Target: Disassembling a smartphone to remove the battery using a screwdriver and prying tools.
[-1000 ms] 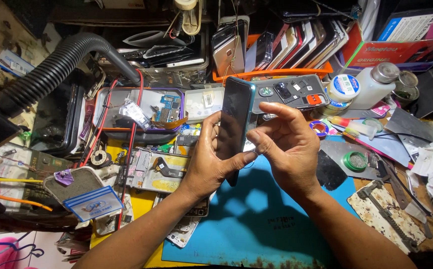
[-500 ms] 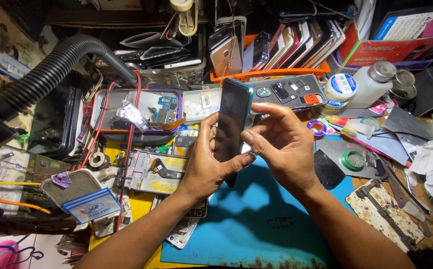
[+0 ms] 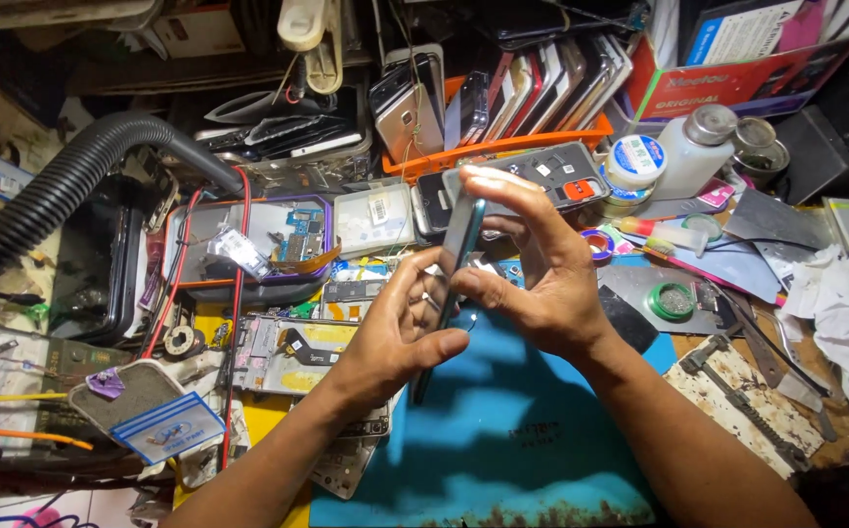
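Both my hands hold a slim dark smartphone [image 3: 456, 249] upright on its edge above a blue work mat [image 3: 502, 440]. My left hand [image 3: 400, 328] grips its lower part from the left, thumb pressed along the near side. My right hand [image 3: 532, 269] clasps it from the right, with fingers curled over the top end. Only the phone's thin teal edge faces me; most of its body is hidden between my palms.
A black ribbed hose [image 3: 72, 181] curves at the left. An opened phone with red wires [image 3: 248, 244] lies behind my left hand. An orange tray of upright phones [image 3: 502, 98] stands at the back. White bottle [image 3: 688, 147], tape rolls and metal tools crowd the right.
The phone has turned from showing its dark face to standing edge-on. My right hand's fingers have moved up over its top end.
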